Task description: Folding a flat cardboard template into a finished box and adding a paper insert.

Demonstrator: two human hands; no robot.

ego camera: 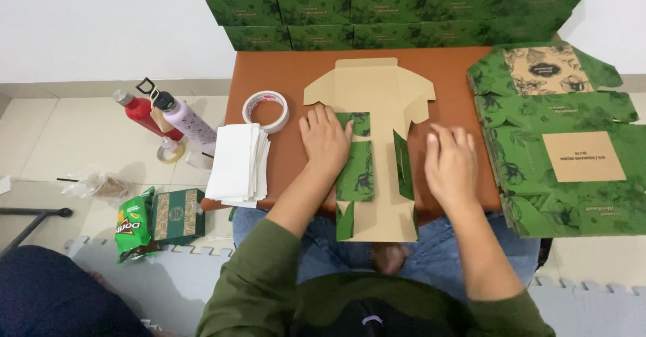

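- The left hand point(326, 140) lies flat, fingers spread and gripping nothing, pressing on the folded-in left flap of an unfolded cardboard box blank point(374, 101).
- The right hand point(449, 164) lies flat too, palm down and fingers loose, on the brown surface point(282, 75) just beside the blank's right flap; the two hands are apart, one on each side of the blank.
- The blank lies in the middle of the surface, plain kraft inside facing up, with green leaf-printed flaps turned inward along both sides; it holds nothing.
- To the right, a stack of flat green box blanks point(558, 155) overhangs the surface edge.
- Along the far edge, rows of assembled green boxes point(363, 7) stand stacked against the wall, all closed, so their contents cannot be seen.
- Left of the hands sit a roll of tape point(266, 110) and a pile of white paper sheets point(235, 162).
- On the floor at left lie a red bottle point(140, 111) and a lilac bottle point(187, 119), both capped, a green snack bag point(132, 224) and a small closed green box point(177, 214).
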